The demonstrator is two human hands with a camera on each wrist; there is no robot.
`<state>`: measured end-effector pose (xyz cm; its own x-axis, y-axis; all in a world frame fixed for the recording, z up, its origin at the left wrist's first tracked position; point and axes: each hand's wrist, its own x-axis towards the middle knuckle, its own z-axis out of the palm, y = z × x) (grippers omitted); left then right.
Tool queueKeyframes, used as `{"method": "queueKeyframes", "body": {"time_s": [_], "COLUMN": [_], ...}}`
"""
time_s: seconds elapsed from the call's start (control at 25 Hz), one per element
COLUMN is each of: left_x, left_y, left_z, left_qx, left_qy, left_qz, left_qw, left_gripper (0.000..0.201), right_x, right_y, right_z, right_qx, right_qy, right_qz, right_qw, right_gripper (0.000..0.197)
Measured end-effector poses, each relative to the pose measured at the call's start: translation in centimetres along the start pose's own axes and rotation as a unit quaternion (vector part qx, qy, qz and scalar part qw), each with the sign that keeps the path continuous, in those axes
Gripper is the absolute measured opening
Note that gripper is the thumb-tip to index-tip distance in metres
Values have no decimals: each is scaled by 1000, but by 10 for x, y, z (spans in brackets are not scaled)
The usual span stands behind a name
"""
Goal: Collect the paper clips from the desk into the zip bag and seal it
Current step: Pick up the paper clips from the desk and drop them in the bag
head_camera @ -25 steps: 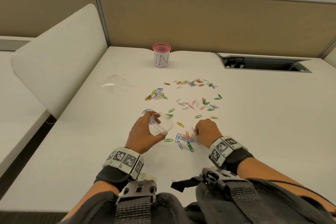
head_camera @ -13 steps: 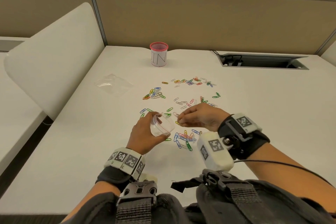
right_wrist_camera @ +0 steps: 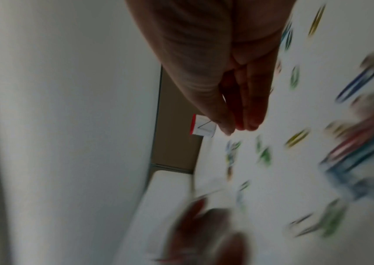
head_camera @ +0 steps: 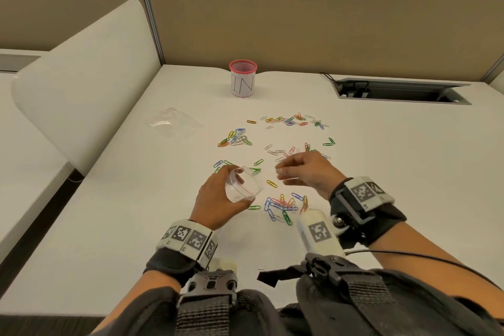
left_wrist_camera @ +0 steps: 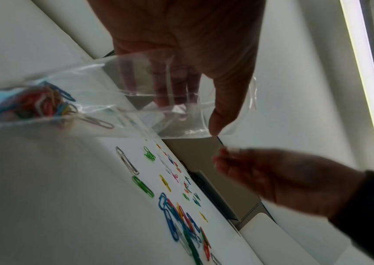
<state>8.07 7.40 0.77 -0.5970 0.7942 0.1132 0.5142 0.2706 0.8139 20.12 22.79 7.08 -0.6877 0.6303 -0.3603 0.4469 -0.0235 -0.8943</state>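
The bag (head_camera: 242, 185) is gripped by the left hand (head_camera: 215, 199), mouth facing right; the right hand (head_camera: 305, 172), just beside it, fingers pinched, possibly on a clip. Clips (head_camera: 283, 206) lie near-right on the counter (head_camera: 409, 172).

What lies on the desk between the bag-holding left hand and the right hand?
In the head view, one yellow paper clip lies between left hand and right hand; otherwise bare desk.

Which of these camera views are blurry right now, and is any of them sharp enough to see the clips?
Head view: sharp, loose paper clips on the desk read clearly, right hand slightly smeared. Left wrist view: dim, clips in the zip bag soft, left hand shadowed. Right wrist view: heavy motion blur, clips only coloured streaks.
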Motion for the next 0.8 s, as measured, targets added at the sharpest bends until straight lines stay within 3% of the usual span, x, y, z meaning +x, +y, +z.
{"method": "queueKeyframes", "body": {"time_s": [0.08, 0.16, 0.28, 0.44, 0.56, 0.72, 0.8], "left_x": [0, 1, 2, 2, 1, 2, 2], "left_y": [-1, -2, -3, -4, -3, -2, -2], "left_z": [0, 1, 3, 5, 5, 3, 3], "left_qx": [-3, -3, 1, 7, 7, 7, 7], "left_qy": [4, 6, 5, 5, 3, 2, -1], "left_qz": [-4, -5, -6, -8, -11, -13, -12], "left_qw": [1000, 1000, 1000, 1000, 1000, 1000, 1000], "left_gripper": [62, 60, 60, 60, 59, 60, 60], "right_x": [1, -3, -7, -6, -3, 4, 10], "right_y": [26, 49, 67, 71, 71, 69, 67], "right_z": [-11, -9, 5, 19, 22, 27, 27], "right_qx": [-219, -384, -454, -474, -536, -592, -594], "right_qy": [35, -19, -91, -102, -98, -76, -64], "right_qz": [7, 36, 42, -11, -69, -100, -97], "right_qw": [975, 923, 885, 875, 836, 796, 796], "right_gripper": [35, 57, 85, 65, 46, 40, 36]}}
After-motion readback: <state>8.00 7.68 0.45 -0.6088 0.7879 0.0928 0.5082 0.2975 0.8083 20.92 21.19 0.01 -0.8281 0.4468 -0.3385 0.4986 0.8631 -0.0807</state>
